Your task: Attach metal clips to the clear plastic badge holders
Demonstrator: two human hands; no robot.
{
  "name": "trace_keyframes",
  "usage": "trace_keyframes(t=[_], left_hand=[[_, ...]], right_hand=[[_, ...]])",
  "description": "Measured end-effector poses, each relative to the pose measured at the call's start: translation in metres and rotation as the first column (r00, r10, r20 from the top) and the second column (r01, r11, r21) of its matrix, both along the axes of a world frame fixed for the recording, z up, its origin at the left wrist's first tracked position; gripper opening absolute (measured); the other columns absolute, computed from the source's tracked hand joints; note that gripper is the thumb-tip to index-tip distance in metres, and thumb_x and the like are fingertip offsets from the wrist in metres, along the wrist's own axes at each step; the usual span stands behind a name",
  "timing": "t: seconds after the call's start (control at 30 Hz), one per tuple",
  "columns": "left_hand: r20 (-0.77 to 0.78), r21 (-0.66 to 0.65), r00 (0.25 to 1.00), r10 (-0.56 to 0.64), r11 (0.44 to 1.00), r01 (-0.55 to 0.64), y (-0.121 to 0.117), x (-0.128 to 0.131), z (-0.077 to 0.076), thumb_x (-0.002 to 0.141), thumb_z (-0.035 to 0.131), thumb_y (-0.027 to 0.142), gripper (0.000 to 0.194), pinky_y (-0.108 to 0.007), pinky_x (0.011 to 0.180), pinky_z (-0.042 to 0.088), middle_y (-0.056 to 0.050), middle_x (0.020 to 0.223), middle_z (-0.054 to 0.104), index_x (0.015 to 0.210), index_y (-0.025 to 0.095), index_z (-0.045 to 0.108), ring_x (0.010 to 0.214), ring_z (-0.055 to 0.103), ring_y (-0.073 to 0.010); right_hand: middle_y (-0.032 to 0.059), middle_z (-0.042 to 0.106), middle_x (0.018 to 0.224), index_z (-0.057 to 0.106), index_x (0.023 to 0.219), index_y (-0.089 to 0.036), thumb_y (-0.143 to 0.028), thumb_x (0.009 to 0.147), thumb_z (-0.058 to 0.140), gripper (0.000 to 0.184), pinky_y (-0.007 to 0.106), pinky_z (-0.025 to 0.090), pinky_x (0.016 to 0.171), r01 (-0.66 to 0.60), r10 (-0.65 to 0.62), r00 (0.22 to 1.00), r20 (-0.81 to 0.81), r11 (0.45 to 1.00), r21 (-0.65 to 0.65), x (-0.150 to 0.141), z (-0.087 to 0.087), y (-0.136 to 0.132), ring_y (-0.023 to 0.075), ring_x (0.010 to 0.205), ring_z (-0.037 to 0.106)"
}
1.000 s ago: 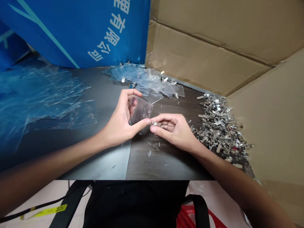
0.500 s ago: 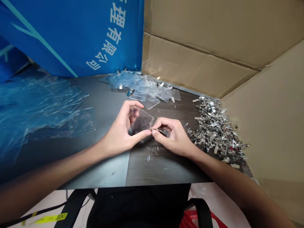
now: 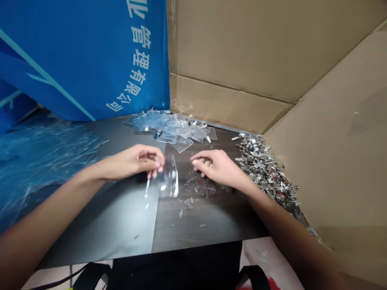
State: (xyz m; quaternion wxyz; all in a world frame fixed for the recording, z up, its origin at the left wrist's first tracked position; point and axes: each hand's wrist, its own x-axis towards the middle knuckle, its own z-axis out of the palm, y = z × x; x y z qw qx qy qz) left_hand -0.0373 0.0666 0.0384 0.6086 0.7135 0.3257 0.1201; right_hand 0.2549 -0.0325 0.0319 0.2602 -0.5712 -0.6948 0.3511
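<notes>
My left hand [image 3: 149, 162] has its thumb and fingers pinched on the edge of a clear plastic badge holder [image 3: 171, 179], which hangs tilted over the table and is blurred. A bright narrow strip [image 3: 147, 187] shows just below these fingers; I cannot tell whether it is part of the holder. My right hand [image 3: 213, 166] hovers to the right, apart from the holder. Its fingers are loosely bent, thumb and index finger slightly apart, with nothing visible between them. Beneath it, small clear plastic bits [image 3: 207, 189] and a red sliver lie on the dark table [image 3: 193, 229].
Metal clips [image 3: 263, 161] are heaped along the right side. At the back lies a pile of clear holders [image 3: 175, 127], some with clips. Many clear sleeves [image 3: 51, 157] cover the left. A blue printed panel [image 3: 84, 52] and cardboard walls [image 3: 229, 48] stand behind.
My hands have drawn apart. The left has moved left with the badge holder, and the right no longer touches it. The metal clip seen at my right fingertips no longer shows there. The view has shifted.
</notes>
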Motion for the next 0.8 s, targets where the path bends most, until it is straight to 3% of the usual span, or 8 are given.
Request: trace_keyframes(t=[0.07,0.13,0.2,0.27,0.37,0.43,0.6,0.8], left_hand=[[0.194,-0.062,0.916,0.351,0.937,-0.345,0.007,0.007,-0.002,0.088,0.091,0.031,0.025,-0.032,0.076,0.064,-0.013,0.1,0.082,0.101,0.015,0.079,0.079,0.076,-0.0202],[0.364,-0.168,0.692,0.624,0.774,-0.61,0.015,0.012,0.0,0.085,0.092,0.022,0.042,-0.034,0.099,0.066,-0.019,0.127,0.08,0.122,0.012,0.075,0.104,0.081,-0.0237],[0.466,-0.209,0.515,0.719,0.656,-0.726,0.024,0.011,0.003,0.086,0.089,0.018,0.063,-0.038,0.119,0.059,-0.024,0.154,0.067,0.143,0.01,0.063,0.131,0.075,-0.0276],[0.45,-0.03,0.54,0.711,0.617,-0.787,0.033,0.001,0.008,0.093,0.08,0.025,0.072,-0.042,0.124,0.056,-0.025,0.168,0.054,0.158,0.012,0.052,0.145,0.067,-0.0294],[0.169,0.376,0.709,0.685,0.62,-0.688,0.045,-0.026,0.014,0.099,0.071,0.038,0.059,-0.053,0.122,0.055,-0.022,0.161,0.061,0.152,0.014,0.059,0.142,0.066,-0.0359],[-0.018,0.514,0.736,0.676,0.638,-0.574,0.051,-0.046,0.016,0.09,0.081,0.037,0.049,-0.061,0.126,0.047,-0.021,0.144,0.071,0.131,0.012,0.071,0.142,0.064,-0.0439],[-0.283,0.686,0.615,0.736,0.604,-0.407,0.062,-0.087,0.007,0.068,0.095,0.028,0.044,-0.078,0.13,0.024,-0.023,0.129,0.07,0.1,0.015,0.067,0.16,0.037,-0.0604],[-0.45,0.72,0.525,0.723,0.641,-0.267,0.072,-0.105,0.002,0.076,0.084,0.03,0.034,-0.058,0.116,0.046,-0.017,0.096,0.072,0.072,0.022,0.051,0.135,0.063,-0.0503]], right_hand=[[0.0107,0.087,0.1,0.086,0.116,-0.015,-0.027,0.106,0.066,0.026,0.035,0.059,0.084,0.193,-0.228,0.937,0.264,0.97,0.15,0.015,0.0,0.01,0.0212,0.084,0.08],[0.0111,0.087,0.108,0.086,0.121,-0.018,-0.029,0.111,0.059,0.03,0.036,0.059,0.092,0.331,-0.423,0.738,0.525,0.906,0.264,0.032,-0.002,0.019,0.0249,0.099,0.081],[0.0204,0.083,0.121,0.083,0.127,-0.011,-0.024,0.112,0.055,0.034,0.042,0.058,0.099,0.393,-0.497,0.639,0.587,0.867,0.306,0.048,-0.006,0.026,0.0327,0.112,0.078],[0.0278,0.077,0.132,0.079,0.134,-0.005,-0.016,0.111,0.052,0.038,0.046,0.056,0.105,0.425,-0.536,0.567,0.625,0.841,0.336,0.061,-0.013,0.031,0.0383,0.125,0.073],[0.0261,0.07,0.148,0.078,0.14,-0.009,-0.002,0.102,0.054,0.045,0.044,0.054,0.109,0.413,-0.524,0.516,0.678,0.845,0.338,0.074,-0.023,0.035,0.0401,0.138,0.066],[0.024,0.072,0.145,0.08,0.138,-0.012,0.003,0.097,0.057,0.05,0.041,0.054,0.106,0.403,-0.501,0.502,0.705,0.857,0.322,0.079,-0.029,0.036,0.0381,0.134,0.068],[0.0218,0.078,0.129,0.085,0.126,-0.012,0.001,0.096,0.057,0.043,0.034,0.053,0.093,0.395,-0.49,0.472,0.733,0.861,0.322,0.09,-0.036,0.04,0.0309,0.114,0.077],[0.0224,0.084,0.116,0.086,0.12,-0.01,-0.001,0.093,0.062,0.037,0.033,0.052,0.09,0.375,-0.486,0.465,0.74,0.865,0.333,0.094,-0.042,0.041,0.0319,0.11,0.079]])
